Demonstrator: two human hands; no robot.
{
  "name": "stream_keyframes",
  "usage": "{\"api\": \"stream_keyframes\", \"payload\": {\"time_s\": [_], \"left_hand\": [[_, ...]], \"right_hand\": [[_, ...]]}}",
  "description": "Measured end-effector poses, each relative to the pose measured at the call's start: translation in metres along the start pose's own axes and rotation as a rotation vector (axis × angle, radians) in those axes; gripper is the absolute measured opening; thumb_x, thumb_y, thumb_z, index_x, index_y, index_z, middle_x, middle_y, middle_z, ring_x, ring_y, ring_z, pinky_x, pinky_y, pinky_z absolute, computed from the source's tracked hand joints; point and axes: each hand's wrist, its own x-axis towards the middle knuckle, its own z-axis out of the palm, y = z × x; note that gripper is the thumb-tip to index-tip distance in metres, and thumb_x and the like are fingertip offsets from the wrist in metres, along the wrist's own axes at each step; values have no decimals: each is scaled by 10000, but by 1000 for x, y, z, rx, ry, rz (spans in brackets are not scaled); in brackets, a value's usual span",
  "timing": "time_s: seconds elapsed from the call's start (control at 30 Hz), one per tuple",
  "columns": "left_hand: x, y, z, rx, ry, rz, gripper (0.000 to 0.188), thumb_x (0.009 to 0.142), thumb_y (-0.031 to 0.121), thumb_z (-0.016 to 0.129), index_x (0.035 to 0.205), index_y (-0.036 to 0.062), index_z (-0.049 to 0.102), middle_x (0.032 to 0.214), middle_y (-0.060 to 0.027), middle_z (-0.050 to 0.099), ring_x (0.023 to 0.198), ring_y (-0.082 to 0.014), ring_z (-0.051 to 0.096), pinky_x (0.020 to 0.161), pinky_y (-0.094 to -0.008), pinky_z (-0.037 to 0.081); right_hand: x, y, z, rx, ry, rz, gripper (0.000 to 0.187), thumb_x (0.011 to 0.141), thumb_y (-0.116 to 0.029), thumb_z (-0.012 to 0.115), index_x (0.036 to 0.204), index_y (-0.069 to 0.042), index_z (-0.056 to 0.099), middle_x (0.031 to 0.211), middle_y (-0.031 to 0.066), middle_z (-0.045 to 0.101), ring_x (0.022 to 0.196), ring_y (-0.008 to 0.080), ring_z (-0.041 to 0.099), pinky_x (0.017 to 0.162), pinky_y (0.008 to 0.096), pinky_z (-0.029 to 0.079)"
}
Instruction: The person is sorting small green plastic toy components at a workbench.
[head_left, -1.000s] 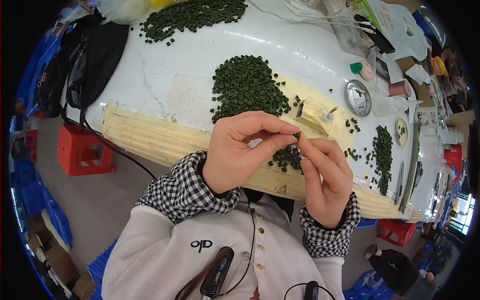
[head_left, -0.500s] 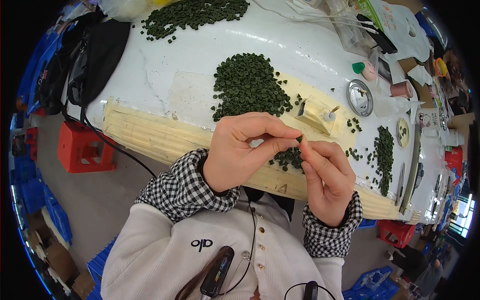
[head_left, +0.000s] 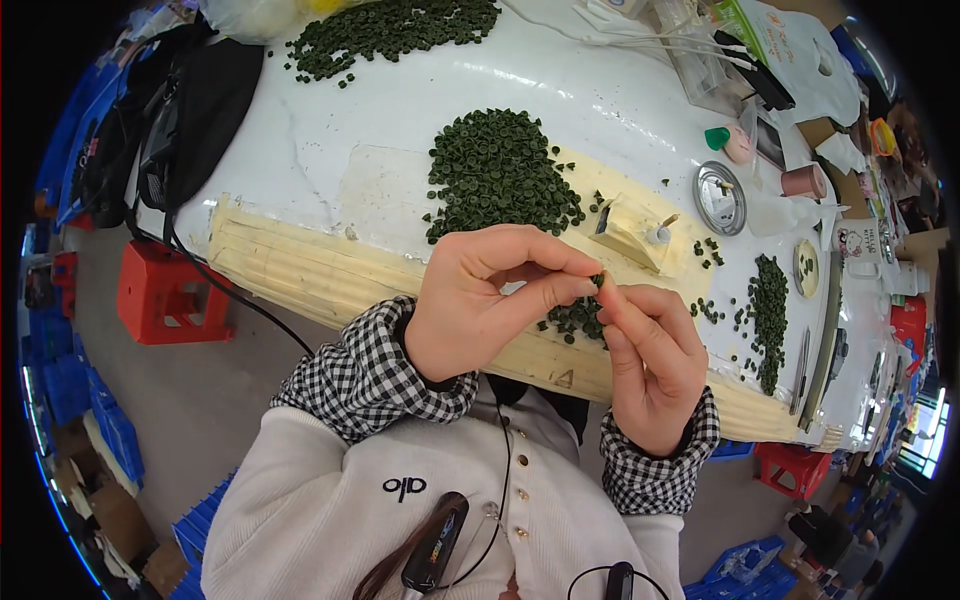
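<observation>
White counter w/ pale yellow edging is filling most of the view; red stool is standing on floor at L.

Progress, approx: 1 small dark-green pc is being handled btwn both hands, above counter's near side. Main heap of similar pcs is sitting mid-counter, far heap is lying beyond it, so lots seem to be waiting. Narrow pile is lying at R, near a slim metal tool; could be the done lot, but can't tell finished from raw at this res. Small cluster is showing just below the fingers.

Fingers: L hand is pinching the pc btwn thumb + index tips, nearly closed, gap = pc only. R hand is keeping its index tip up against the pc; thumb is sitting lower. Can't tell if R is actually gripping. Yellow block w/ peg is standing just past R hand, untouched.
</observation>
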Motion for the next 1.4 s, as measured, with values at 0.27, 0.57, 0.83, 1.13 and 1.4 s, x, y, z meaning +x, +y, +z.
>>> {"api": "stream_keyframes", "payload": {"time_s": [0.27,0.57,0.83,1.13,1.4], "left_hand": [[0,0,-2,18,-25,19,167,848,-84,613,1008,-54,648,958,-126,654,878,-156,641,788,-254,528],[0,-1,-2,13,-34,25,171,848,-89,609,1013,-60,645,960,-131,650,883,-163,641,791,-259,528],[-1,-2,-3,22,-33,28,175,843,-99,607,1008,-58,650,959,-134,650,881,-164,637,787,-260,523],[-1,-2,-3,77,-31,45,179,825,-114,611,979,-45,670,957,-135,653,892,-172,634,784,-263,515],[-4,3,-8,444,-68,110,158,806,-53,651,954,-7,683,847,-107,664,789,-163,633,685,-252,503]], "right_hand": [[0,0,-1,8,-2,5,306,817,35,645,1123,15,650,938,121,621,764,201,598,668,253,477],[0,-1,-1,0,-1,13,309,813,39,647,1121,16,651,935,120,621,767,206,604,669,257,481],[0,-2,-1,-1,-5,22,309,809,46,646,1117,16,652,934,124,620,763,208,605,668,257,482],[-2,-1,-1,-3,-38,11,288,865,39,573,1146,19,632,952,125,602,800,177,601,699,248,478],[-3,2,-8,-175,99,113,294,813,15,652,1107,9,659,939,140,624,841,235,604,743,291,481]]}}
